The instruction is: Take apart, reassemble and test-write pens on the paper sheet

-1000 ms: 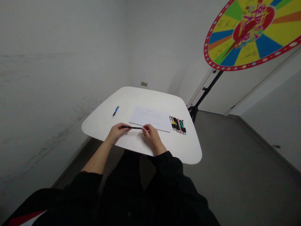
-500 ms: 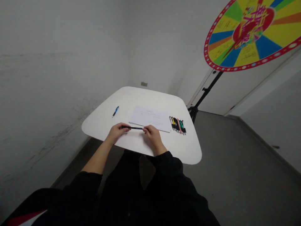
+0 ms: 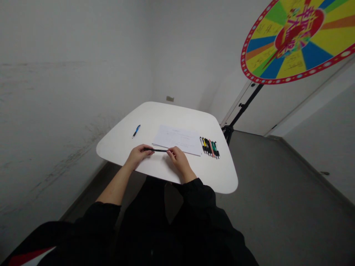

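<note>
Between my two hands a slim black pen [image 3: 160, 150] is held level, just above the near part of the table. My left hand [image 3: 137, 156] is closed around its left end. The fingertips of my right hand [image 3: 179, 160] pinch its right end, and that tip is hidden by them. Right behind the pen lie white printed sheets [image 3: 177, 139], close to my fingers. To the right of the sheets is a row of several pens [image 3: 209, 147] in white, yellow, black, pink and green. A blue pen [image 3: 136, 131] with a dark grip lies apart on the left.
The white table [image 3: 222, 177] has rounded corners and stands near the walls. Behind its right side, a colourful prize wheel [image 3: 299, 44] is mounted on a black stand [image 3: 245, 106]. A wall socket [image 3: 170, 99] shows beyond the far edge.
My right hand's fingertips have shifted slightly left along the black pen. My left hand and the things on the table have stayed put.
</note>
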Available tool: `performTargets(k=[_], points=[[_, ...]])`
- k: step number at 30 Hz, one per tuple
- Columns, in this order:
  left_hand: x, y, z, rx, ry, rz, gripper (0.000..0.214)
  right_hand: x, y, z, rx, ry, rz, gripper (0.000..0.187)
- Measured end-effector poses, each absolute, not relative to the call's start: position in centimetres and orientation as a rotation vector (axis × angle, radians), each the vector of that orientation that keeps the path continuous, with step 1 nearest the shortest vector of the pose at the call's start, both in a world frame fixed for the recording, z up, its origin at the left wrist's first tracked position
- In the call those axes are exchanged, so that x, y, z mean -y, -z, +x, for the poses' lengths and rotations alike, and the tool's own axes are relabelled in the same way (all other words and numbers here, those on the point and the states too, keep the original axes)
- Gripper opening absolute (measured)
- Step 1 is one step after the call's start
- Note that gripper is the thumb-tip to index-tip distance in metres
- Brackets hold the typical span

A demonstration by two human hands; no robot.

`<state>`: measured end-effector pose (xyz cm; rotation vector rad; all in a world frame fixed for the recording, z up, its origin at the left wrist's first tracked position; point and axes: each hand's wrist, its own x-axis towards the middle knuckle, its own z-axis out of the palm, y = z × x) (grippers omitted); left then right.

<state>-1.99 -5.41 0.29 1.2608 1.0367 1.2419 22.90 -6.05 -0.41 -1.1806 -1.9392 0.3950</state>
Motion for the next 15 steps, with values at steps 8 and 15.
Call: performTargets(k=[8,15], points=[[5.20,0.01,-1.97,-1.048,-1.243,1.244,0.053,5.84,0.51,22.94,1.904,-0.370,-1.128,0.014],[5.25,0.04,-1.99,-1.042,-1.242,1.208,0.054,5.46,0.72,23.36,1.808,-0.395,-1.181,0.011]])
